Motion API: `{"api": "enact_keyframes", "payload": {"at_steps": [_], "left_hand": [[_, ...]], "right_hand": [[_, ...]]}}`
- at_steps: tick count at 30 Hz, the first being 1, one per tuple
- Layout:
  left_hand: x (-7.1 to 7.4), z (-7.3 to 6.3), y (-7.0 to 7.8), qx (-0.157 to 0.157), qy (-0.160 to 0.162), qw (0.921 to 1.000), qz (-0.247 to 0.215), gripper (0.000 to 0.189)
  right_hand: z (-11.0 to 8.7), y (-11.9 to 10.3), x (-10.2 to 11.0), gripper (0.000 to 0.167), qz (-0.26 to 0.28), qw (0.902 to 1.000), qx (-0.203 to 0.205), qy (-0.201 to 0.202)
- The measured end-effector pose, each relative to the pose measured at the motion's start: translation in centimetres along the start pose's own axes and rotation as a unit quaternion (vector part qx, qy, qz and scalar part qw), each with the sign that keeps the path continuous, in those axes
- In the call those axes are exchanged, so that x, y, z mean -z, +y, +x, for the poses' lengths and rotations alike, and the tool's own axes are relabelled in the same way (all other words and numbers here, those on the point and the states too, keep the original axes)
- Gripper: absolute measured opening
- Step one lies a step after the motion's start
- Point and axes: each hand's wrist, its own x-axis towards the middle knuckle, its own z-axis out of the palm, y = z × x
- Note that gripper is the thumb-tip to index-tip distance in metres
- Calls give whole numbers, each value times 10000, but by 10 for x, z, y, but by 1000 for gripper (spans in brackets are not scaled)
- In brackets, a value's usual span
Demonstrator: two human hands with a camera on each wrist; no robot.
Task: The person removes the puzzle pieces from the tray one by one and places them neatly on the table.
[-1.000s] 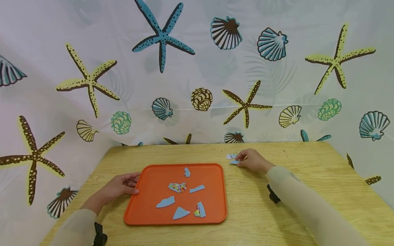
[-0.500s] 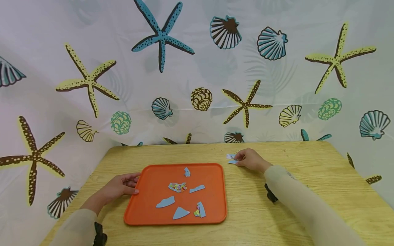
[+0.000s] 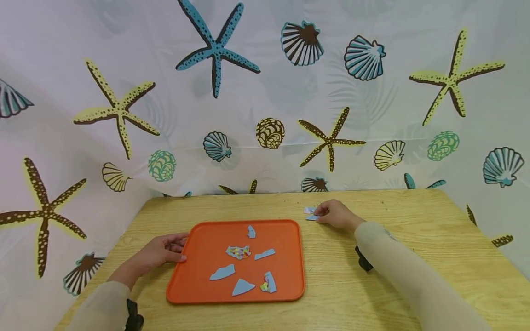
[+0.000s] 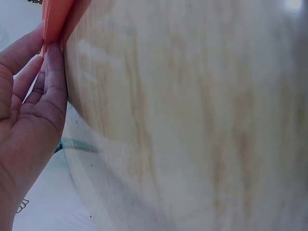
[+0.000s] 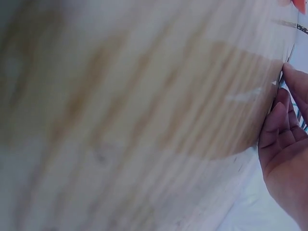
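My left hand holds the left rim of an orange tray, thumb on one side and fingers on the other in the left wrist view. Several torn-looking light blue paper pieces lie apart on the tray, among them a piece with a colourful pattern and a plain pointed piece. Beyond the tray's far right corner, my right hand pinches a light blue paper piece low at the tabletop. Just behind it lies a pale piece. The fingers partly cover both pieces.
The tray rests on a wooden table. A white cloth printed with starfish and shells hangs behind the table and at both sides. Small specks lie near the table's back edge.
My right hand has slid slightly left with the blue paper piece, beside the pale one. The left hand and tray stay put; the head view shifts a little.
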Motion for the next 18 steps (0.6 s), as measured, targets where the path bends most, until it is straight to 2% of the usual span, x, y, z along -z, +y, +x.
{"api": "enact_keyframes", "payload": {"at_steps": [18], "left_hand": [[-1, 0, 1, 2, -51, 10000, -66, 79]], "right_hand": [[-1, -5, 4, 15, -77, 9998, 0, -169]]}}
